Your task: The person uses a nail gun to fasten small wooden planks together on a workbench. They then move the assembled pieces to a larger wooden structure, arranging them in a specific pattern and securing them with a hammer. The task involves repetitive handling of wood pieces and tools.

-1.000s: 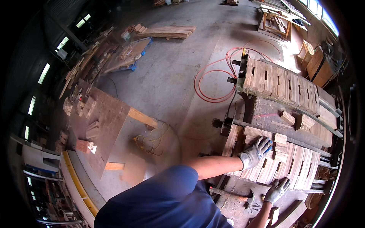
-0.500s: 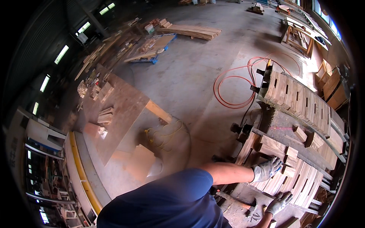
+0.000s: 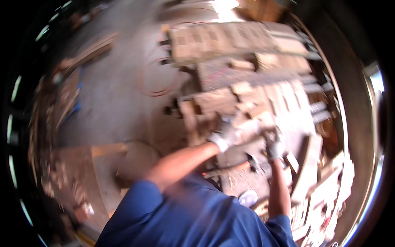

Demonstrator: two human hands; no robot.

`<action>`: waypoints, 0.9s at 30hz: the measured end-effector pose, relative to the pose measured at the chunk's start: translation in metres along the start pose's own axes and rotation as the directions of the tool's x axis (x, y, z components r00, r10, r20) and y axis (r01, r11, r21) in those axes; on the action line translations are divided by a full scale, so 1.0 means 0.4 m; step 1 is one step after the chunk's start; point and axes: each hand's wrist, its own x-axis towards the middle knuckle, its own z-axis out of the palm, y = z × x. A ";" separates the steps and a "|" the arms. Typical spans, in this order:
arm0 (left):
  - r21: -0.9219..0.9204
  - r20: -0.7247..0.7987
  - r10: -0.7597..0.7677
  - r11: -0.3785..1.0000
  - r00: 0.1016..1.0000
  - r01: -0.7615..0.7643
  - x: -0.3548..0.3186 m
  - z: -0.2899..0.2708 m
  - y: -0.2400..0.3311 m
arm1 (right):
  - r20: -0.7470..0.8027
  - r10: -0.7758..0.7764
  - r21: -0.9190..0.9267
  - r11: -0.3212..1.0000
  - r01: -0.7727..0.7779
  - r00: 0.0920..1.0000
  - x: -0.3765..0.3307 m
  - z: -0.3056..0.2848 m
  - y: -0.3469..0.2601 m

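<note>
Both gloved hands are smeared by motion over the near slotted wooden panel [image 3: 284, 99]. My left hand [image 3: 225, 132] reaches to its near left part, beside small wood blocks [image 3: 243, 88]; what its fingers hold, if anything, is blurred. To the right, my right hand [image 3: 275, 144] is at the panel's near edge, fingers pointing away from me and too blurred to read. A hammer [image 3: 236, 166] with a reddish handle lies on the bench top [image 3: 238, 181] between my forearms.
Beyond lies a second slotted wooden panel [image 3: 222, 39], with a loose block [image 3: 242, 65] nearer me. A red hose [image 3: 154, 92] coils on the floor to the left. Wood boards [image 3: 308, 164] are stacked at the right. A round pale object [image 3: 248, 198] sits near my body.
My view has swung to the right, so the panels and bench sit further left and higher in the picture. My right hand has moved forward from the bench side, nearer my left hand.
</note>
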 end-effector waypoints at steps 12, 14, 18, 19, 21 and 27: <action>-0.018 0.101 0.156 0.988 0.983 -0.155 -0.021 0.037 0.176 | -0.375 0.070 0.154 0.988 -0.012 0.925 -0.210 -0.053 -0.195; -0.142 0.184 0.095 0.987 0.978 -0.070 -0.011 0.044 0.216 | -0.190 0.422 0.423 0.850 -0.314 0.887 -0.202 -0.064 -0.212; -0.172 0.407 0.038 0.984 0.913 0.036 0.011 0.055 0.279 | -0.542 -0.082 -0.088 0.995 0.040 0.836 -0.223 -0.102 -0.163; -0.142 0.481 0.031 0.989 0.876 0.043 0.021 0.032 0.308 | -0.510 -0.122 -0.158 0.986 0.047 0.852 -0.222 -0.129 -0.165; 0.013 0.550 0.074 0.995 0.832 -0.097 0.037 0.039 0.309 | -0.477 -0.153 -0.252 0.967 0.033 0.866 -0.223 -0.165 -0.153; 0.219 0.445 0.786 0.370 0.430 -0.903 0.072 0.069 0.260 | 0.144 0.154 -0.081 0.986 -0.143 0.977 -0.176 -0.284 -0.090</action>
